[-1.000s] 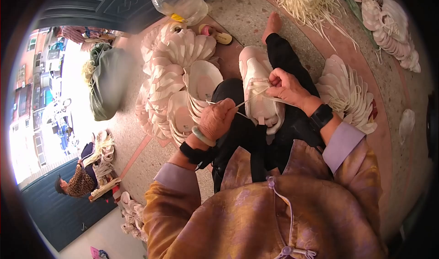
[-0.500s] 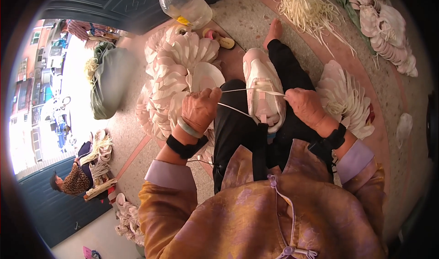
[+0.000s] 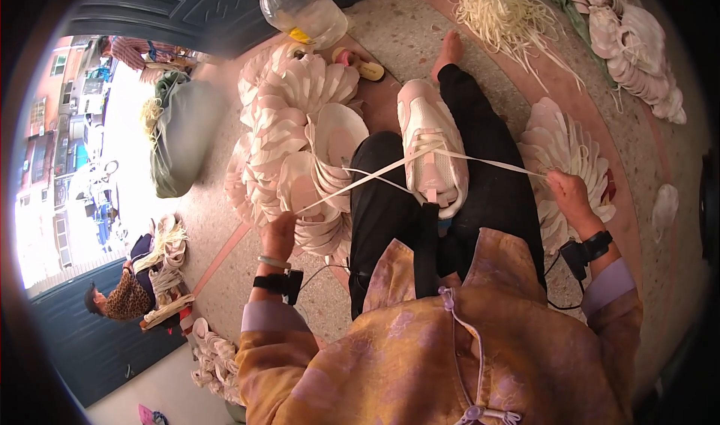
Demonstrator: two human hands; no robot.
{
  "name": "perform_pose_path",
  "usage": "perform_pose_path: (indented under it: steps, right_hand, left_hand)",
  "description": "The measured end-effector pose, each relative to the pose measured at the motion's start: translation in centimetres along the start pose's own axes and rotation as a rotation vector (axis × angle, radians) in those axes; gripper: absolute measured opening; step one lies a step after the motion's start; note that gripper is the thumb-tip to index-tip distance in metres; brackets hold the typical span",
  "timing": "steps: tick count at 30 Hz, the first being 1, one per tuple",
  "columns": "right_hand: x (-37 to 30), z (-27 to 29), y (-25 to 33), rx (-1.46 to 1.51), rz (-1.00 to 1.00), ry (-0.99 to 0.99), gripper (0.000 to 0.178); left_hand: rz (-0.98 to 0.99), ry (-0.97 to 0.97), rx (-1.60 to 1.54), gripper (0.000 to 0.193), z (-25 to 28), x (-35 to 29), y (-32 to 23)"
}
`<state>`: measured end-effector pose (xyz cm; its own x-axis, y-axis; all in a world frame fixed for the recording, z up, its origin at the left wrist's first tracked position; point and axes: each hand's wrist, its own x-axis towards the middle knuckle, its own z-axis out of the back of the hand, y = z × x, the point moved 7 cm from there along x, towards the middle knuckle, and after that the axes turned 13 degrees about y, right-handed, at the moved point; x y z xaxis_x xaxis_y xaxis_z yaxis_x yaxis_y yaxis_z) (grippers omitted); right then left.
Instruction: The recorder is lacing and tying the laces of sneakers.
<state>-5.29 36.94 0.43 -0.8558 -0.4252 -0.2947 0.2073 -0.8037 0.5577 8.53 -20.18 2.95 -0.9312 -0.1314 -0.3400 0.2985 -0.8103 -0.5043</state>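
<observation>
A white and pale pink sneaker (image 3: 418, 112) lies between my thighs, its toe pointing away from me. My left hand (image 3: 279, 236), out to the left, is closed on one end of a cream shoelace (image 3: 367, 179) drawn tight from the sneaker's tongue. Far to the right, my right hand (image 3: 571, 199) grips the other taut lace length. The two lengths meet over the upper part of the sneaker. A loose loop of lace hangs at its left side. Below the heel a black strap (image 3: 426, 256) runs down toward my jacket.
Stacked pale shoe uppers (image 3: 300, 110) spread at the left, with another fan of uppers (image 3: 559, 144) at the right. A heap of cream laces (image 3: 502, 16) lies ahead. A clear jug (image 3: 304, 9) and a slipper (image 3: 367, 69) are beyond. Another person (image 3: 124, 294) sits at far left.
Both hands have moved apart and toward me, the left leftward and the right rightward. The lace lengths are now pulled longer and straighter from the sneaker.
</observation>
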Motion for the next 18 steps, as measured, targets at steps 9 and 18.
perform_pose_path:
  steps: [9, 18]
  right_hand:
    - [5.4, 2.5, 12.9, 0.465, 0.395, 0.051, 0.023]
    - [3.0, -3.0, 22.5, 0.101, 0.677, 0.89, 0.013]
  left_hand:
    - [-0.76, 0.695, -0.455, 0.007, 5.9, -3.6, -29.0]
    - [-1.031, 0.907, -0.132, 0.008, -1.9, -5.0, -34.9]
